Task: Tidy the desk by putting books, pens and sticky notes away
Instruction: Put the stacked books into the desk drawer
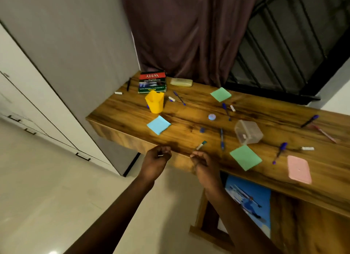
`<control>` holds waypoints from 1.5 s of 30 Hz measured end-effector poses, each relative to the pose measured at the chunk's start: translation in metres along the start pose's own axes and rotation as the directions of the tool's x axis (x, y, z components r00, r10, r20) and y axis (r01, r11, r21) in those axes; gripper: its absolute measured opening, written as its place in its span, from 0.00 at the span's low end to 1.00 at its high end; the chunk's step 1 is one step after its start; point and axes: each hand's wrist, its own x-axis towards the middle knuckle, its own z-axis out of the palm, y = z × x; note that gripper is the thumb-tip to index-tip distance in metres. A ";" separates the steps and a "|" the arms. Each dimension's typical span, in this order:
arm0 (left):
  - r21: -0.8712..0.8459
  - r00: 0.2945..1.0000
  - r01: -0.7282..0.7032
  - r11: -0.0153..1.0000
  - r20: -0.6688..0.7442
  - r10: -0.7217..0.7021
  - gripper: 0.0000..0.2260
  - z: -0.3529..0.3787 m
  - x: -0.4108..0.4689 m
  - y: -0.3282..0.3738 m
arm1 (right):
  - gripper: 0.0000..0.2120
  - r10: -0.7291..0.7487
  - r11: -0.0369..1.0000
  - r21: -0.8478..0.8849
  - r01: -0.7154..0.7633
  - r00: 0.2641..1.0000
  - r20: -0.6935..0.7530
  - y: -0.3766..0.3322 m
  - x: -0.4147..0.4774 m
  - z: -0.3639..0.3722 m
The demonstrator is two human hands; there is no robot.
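Wooden desk (123,113), at its 6 o'clock edge, carries the white teal-capped pen (201,145) just beyond the curled right hand (201,160), apart from the curled left hand (157,157), neither grip being discernible, so a clumsy nudge could roll it onto the pale floor (56,187).

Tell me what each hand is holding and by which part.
The right hand seems to pinch the teal-tipped pen by its near, white end. The left hand curls round a small pale thing, too hidden to name.
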 end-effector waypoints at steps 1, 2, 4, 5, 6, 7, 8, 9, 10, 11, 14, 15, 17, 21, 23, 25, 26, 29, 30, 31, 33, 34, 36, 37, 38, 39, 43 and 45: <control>-0.008 1.000 -0.009 1.000 -0.005 0.009 0.05 -0.018 0.008 0.001 | 0.06 -0.002 1.000 0.011 0.002 1.000 -0.005 -0.008 0.005 0.015; -0.015 1.000 -0.015 1.000 -0.014 0.014 0.06 -0.032 0.016 0.003 | 0.06 -0.018 1.000 0.008 0.019 1.000 -0.011 -0.015 0.010 0.026; -0.024 0.999 -0.024 0.999 -0.037 0.023 0.06 -0.061 0.034 0.005 | 0.07 -0.070 0.997 -0.017 0.070 0.997 -0.021 -0.029 0.022 0.050; -0.030 0.999 -0.022 0.999 -0.044 0.021 0.06 -0.074 0.043 0.007 | 0.08 -0.086 0.996 -0.027 0.086 0.996 -0.028 -0.036 0.029 0.061; -0.037 0.999 -0.019 0.999 -0.049 0.018 0.05 -0.086 0.052 0.008 | 0.09 -0.093 0.995 -0.040 0.092 0.995 -0.037 -0.042 0.036 0.071; -0.045 0.998 -0.019 0.999 -0.055 0.016 0.04 -0.094 0.060 0.010 | 0.09 -0.101 0.993 -0.060 0.098 0.994 -0.046 -0.048 0.042 0.079; -0.050 0.998 -0.021 0.999 -0.062 0.018 0.04 -0.103 0.070 0.011 | 0.09 -0.106 0.992 -0.078 0.102 0.993 -0.051 -0.052 0.050 0.087; -0.057 0.998 -0.023 0.998 -0.067 0.019 0.04 -0.110 0.079 0.012 | 0.08 -0.107 0.991 -0.090 0.102 0.993 -0.057 -0.056 0.058 0.094; -0.068 0.997 -0.021 0.997 -0.070 0.017 0.04 -0.117 0.089 0.014 | 0.07 -0.109 0.990 -0.097 0.102 0.992 -0.064 -0.059 0.068 0.101; -0.076 0.997 -0.019 0.997 -0.071 0.013 0.04 -0.123 0.099 0.015 | 0.07 -0.116 0.989 -0.098 0.109 0.991 -0.068 -0.062 0.078 0.107; -0.062 0.998 -0.025 0.998 -0.066 0.021 0.06 -0.135 0.131 0.020 | 0.09 -0.124 0.991 -0.057 0.122 0.991 -0.044 -0.070 0.107 0.124; -0.053 0.998 -0.026 0.998 -0.064 0.023 0.07 -0.138 0.144 0.022 | 0.10 -0.134 0.990 -0.052 0.131 0.990 -0.042 -0.074 0.117 0.129; -0.045 0.998 -0.012 0.999 -0.066 0.009 0.08 -0.143 0.167 0.026 | 0.11 -0.137 0.990 -0.023 0.136 0.990 -0.045 -0.081 0.139 0.139; -0.034 0.997 -0.009 0.999 -0.076 0.006 0.10 -0.151 0.228 0.036 | 0.11 -0.074 0.995 0.069 0.078 0.996 -0.058 -0.097 0.200 0.161; -0.020 0.997 -0.001 1.000 -0.077 0.000 0.11 -0.155 0.259 0.040 | 0.09 -0.083 0.995 0.050 0.086 0.995 -0.062 -0.107 0.232 0.171; -0.032 0.997 0.021 0.999 -0.074 -0.024 0.11 -0.159 0.289 0.044 | 0.10 -0.085 0.995 0.040 0.088 0.994 -0.062 -0.119 0.266 0.180; -0.053 0.997 0.030 0.998 -0.069 -0.033 0.10 -0.160 0.304 0.044 | 0.11 -0.074 0.996 0.042 0.076 0.996 -0.058 -0.125 0.282 0.184; -0.091 0.997 0.048 0.995 -0.057 -0.054 0.11 -0.163 0.346 0.044 | 0.13 -0.038 0.999 0.030 0.039 0.999 -0.039 -0.141 0.328 0.196; -0.095 0.996 0.057 0.994 -0.061 -0.063 0.12 -0.164 0.360 0.044 | 0.13 -0.027 0.999 0.019 0.028 0.999 -0.041 -0.145 0.343 0.201; -0.099 0.995 0.072 0.992 -0.064 -0.078 0.13 -0.166 0.373 0.044 | 0.13 -0.013 1.000 0.005 0.014 0.999 -0.052 -0.148 0.356 0.205; -0.098 0.991 0.100 0.990 -0.074 -0.107 0.15 -0.167 0.395 0.045 | 0.12 0.001 1.000 -0.023 -0.003 0.997 -0.072 -0.152 0.379 0.215; -0.099 0.990 0.115 0.988 -0.076 -0.123 0.16 -0.167 0.407 0.044 | 0.12 0.015 0.999 -0.030 -0.017 0.997 -0.070 -0.154 0.391 0.219; -0.129 0.985 0.149 0.980 -0.070 -0.159 0.17 -0.168 0.431 0.041 | 0.11 0.046 0.997 -0.060 -0.049 0.998 -0.037 -0.153 0.413 0.227; -0.140 0.983 0.160 0.977 -0.068 -0.170 0.18 -0.168 0.441 0.039 | 0.11 0.056 0.994 -0.094 -0.056 0.998 -0.007 -0.151 0.420 0.230; -0.139 0.983 0.165 0.976 -0.063 -0.175 0.20 -0.167 0.454 0.038 | 0.11 0.063 0.991 -0.119 -0.061 0.998 0.013 -0.148 0.431 0.234; -0.127 0.983 0.165 0.978 -0.056 -0.173 0.22 -0.165 0.466 0.037 | 0.10 0.084 0.987 -0.137 -0.081 0.996 0.015 -0.147 0.440 0.239; -0.015 0.984 0.178 0.984 -0.006 -0.178 0.22 -0.158 0.513 0.037 | 0.13 0.126 0.959 -0.254 -0.125 0.992 -0.012 -0.146 0.476 0.257; -0.025 0.986 0.158 0.987 0.066 -0.156 0.14 -0.156 0.535 0.033 | 0.14 0.160 0.948 -0.276 -0.160 0.987 -0.021 -0.143 0.490 0.265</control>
